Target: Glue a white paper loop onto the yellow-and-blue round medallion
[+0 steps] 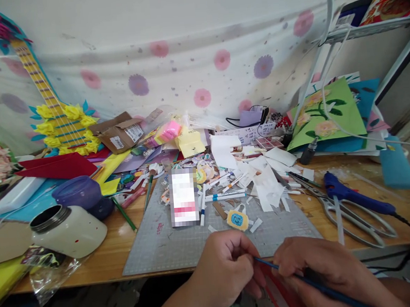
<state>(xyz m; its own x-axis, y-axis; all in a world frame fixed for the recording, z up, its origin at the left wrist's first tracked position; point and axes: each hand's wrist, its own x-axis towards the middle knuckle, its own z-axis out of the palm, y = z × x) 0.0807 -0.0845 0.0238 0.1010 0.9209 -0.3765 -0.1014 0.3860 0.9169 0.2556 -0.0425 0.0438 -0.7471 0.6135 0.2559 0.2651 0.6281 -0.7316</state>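
At the front edge of the table, my left hand (pixel 225 269) is closed in a pinch, and whatever its fingers hold is hidden. My right hand (pixel 314 265) grips a slim blue brush-like stick (pixel 321 285). Its thin end points left and reaches the fingertips of my left hand. Below and between the hands hangs something red (pixel 279 291), partly covered. Just beyond my left hand, a small yellow tag-like piece (pixel 238 220) with a blue centre lies on the grey cutting mat (pixel 148 248).
A phone (pixel 183 197) with a blurred screen stands on the mat near markers (pixel 225 195) and paper scraps (pixel 267 186). To the right lie large scissors (pixel 357 222) and a blue glue gun (pixel 355 194). At left, a cream jar (pixel 70 230) lies tipped by a purple tub (pixel 77 193).
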